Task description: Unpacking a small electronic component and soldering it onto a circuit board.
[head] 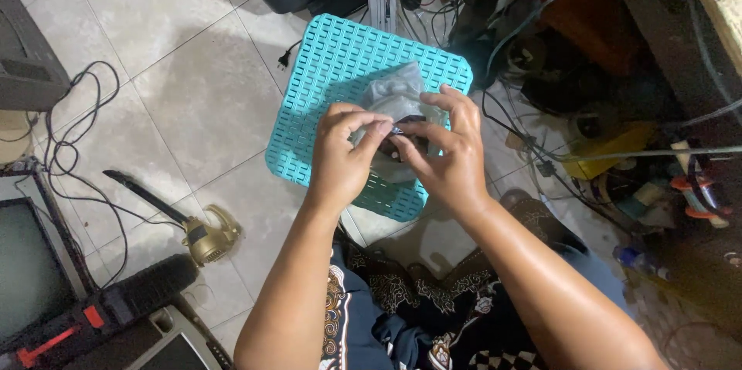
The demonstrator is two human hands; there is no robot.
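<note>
my left hand (340,155) & right hand (448,155) both pinch shut on the clear plastic bag (398,100) w/ a dark part inside, above the turquoise mat (325,61). bag looks not open yet.

Pale tiled floor (178,100) carries a turquoise slotted mat (325,69), black cables (73,146) looping left, and a gold tool (209,235) lying near them.

Bare forearms; dark, seemingly batik-patterned garment (402,316) covers the lap.
</note>
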